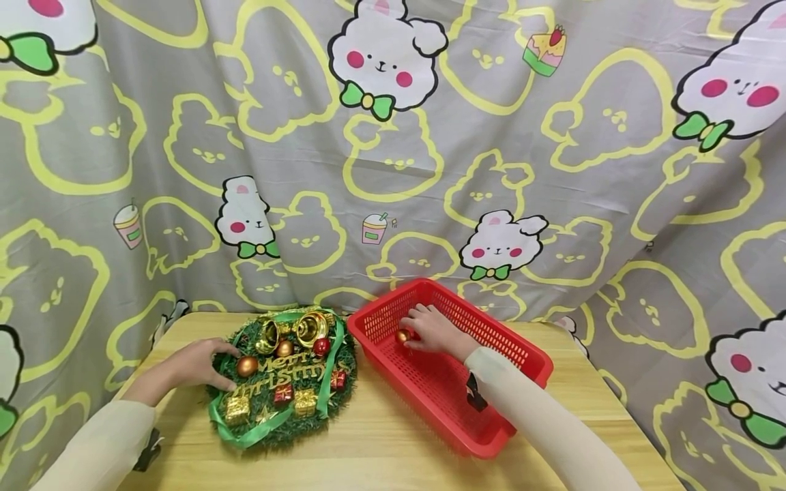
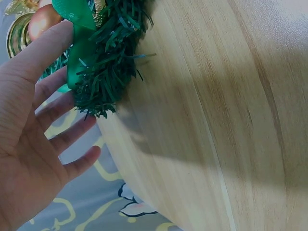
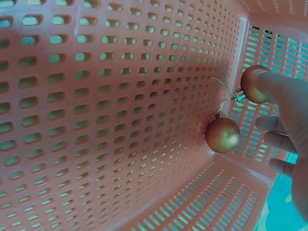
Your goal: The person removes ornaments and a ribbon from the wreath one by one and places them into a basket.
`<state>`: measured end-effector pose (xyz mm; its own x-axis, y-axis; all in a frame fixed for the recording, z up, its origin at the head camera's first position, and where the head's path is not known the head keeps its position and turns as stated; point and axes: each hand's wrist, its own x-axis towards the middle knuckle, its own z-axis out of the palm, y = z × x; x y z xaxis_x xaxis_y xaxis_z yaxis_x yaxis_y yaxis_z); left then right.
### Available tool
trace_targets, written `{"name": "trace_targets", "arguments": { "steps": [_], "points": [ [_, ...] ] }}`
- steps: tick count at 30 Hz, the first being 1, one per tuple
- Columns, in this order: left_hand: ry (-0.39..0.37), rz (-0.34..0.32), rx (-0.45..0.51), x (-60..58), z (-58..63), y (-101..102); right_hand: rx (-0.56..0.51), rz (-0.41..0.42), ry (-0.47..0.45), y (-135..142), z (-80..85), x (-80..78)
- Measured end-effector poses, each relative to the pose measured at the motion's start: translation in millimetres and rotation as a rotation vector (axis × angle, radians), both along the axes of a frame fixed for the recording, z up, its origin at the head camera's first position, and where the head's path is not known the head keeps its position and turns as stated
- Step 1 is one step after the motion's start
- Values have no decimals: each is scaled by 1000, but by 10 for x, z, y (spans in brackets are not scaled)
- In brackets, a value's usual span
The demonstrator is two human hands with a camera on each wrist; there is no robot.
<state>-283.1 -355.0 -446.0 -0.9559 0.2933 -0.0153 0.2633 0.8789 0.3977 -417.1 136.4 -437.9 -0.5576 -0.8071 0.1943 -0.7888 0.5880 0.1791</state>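
Note:
My right hand (image 1: 432,331) reaches into a red perforated plastic basket (image 1: 393,378) and pinches a copper-coloured bauble (image 3: 251,89), the thumb lying across it. A second copper bauble (image 3: 223,135) with a metal cap and loop lies in the basket close by. At the left edge of a green tinsel wreath (image 1: 279,429), my left hand (image 1: 196,361) rests with fingers spread and fairly straight. Its thumb touches the green ribbon (image 2: 79,57) in the left wrist view. The wreath carries gold bells (image 1: 312,329), baubles, small wrapped boxes (image 1: 305,402) and gold lettering.
Both the wreath and the basket lie on a light wooden table (image 1: 344,464), the basket just right of the wreath. A grey curtain (image 1: 393,184) printed with cartoon animals hangs along the back and sides of the table.

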Motion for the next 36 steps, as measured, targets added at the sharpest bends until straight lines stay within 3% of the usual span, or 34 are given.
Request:
{"name": "trace_targets", "arguments": {
  "steps": [15,36],
  "points": [
    [1,-1,0,13,21,24,65,8,22,-2,-46,11],
    [-2,-2,4,14,11,15,90,-19,-41,-8,-39,55]
  ]
}}
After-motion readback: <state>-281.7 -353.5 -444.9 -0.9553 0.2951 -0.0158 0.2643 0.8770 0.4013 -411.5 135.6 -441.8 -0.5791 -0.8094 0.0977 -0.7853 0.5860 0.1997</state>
